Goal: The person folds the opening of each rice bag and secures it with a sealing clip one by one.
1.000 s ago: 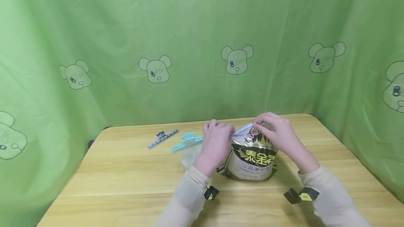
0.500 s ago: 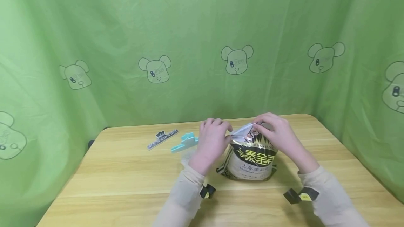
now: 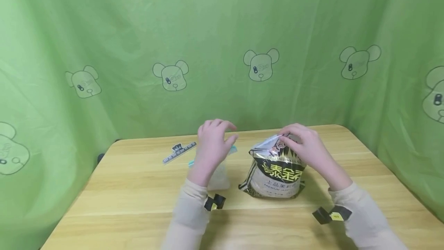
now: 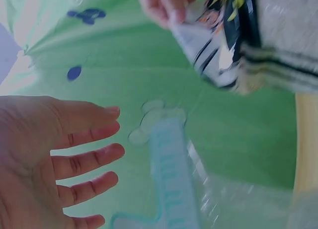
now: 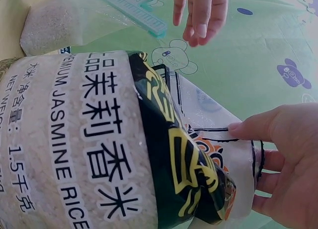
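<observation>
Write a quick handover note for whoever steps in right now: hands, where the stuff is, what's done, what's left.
Right hand pinches the top of the rice bag, which stands upright mid-table.
Left hand is open, off the bag, hovering over the teal clip on the small clear bag.
A ruler-shaped clip lies further left.
Done: bag top gathered.
Left, probably: clip the rice bag shut.

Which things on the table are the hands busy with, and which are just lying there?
In use:
- rice bag, its top pinched by the right hand
- clear bag of rice with its teal clip, close under the open left hand

Just lying about:
- piano-key ruler, flat on the wooden table, apart from both hands
</observation>
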{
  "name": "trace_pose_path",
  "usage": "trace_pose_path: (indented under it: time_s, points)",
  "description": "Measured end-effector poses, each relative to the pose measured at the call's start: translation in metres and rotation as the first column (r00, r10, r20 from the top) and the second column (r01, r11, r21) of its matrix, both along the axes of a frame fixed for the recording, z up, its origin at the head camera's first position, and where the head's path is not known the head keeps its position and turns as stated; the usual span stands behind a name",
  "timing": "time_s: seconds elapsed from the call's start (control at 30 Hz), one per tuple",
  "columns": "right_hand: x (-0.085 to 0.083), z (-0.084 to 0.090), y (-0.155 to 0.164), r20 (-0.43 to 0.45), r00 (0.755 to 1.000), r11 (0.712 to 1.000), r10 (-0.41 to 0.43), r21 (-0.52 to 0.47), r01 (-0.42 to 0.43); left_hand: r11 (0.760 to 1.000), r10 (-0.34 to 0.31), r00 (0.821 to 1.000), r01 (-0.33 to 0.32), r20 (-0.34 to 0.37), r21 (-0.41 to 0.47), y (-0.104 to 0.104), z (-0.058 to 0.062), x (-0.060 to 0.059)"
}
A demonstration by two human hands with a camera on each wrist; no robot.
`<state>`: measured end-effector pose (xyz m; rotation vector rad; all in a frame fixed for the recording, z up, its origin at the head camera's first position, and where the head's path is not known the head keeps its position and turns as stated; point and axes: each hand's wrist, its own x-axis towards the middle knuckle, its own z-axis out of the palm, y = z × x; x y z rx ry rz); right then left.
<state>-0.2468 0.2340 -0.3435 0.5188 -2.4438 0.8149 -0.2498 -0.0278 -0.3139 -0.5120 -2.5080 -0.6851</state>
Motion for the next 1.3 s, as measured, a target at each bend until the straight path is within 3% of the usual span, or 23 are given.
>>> trace_pose_path:
  time_s: [0.37,0.63,0.9,1.1,1.3]
  points:
    - [0.001,0.002,0.0,0.013,1.0,1.0,0.002,0.003,-0.002,0.99,0.051,0.995,-0.061,0.08,0.126,-0.053,0.007,-0.015]
    - [-0.001,-0.001,0.0,0.003,1.0,1.0,0.013,-0.001,-0.013,0.965,0.072,0.987,-0.105,0.14,0.242,-0.097,-0.001,-0.028]
    - [0.0,0.0,0.0,0.004,1.0,1.0,0.006,0.003,-0.006,0.927,0.095,0.979,-0.153,0.182,0.342,-0.129,-0.022,-0.046]
    - [0.0,0.001,0.001,0.013,1.0,1.0,0.004,0.003,-0.004,0.902,0.095,0.966,-0.186,0.241,0.39,-0.142,-0.042,-0.06]
    - [-0.001,0.0,0.001,0.033,0.999,1.0,0.0,0.007,0.0,0.875,0.109,0.961,-0.214,0.254,0.434,-0.149,-0.068,-0.078]
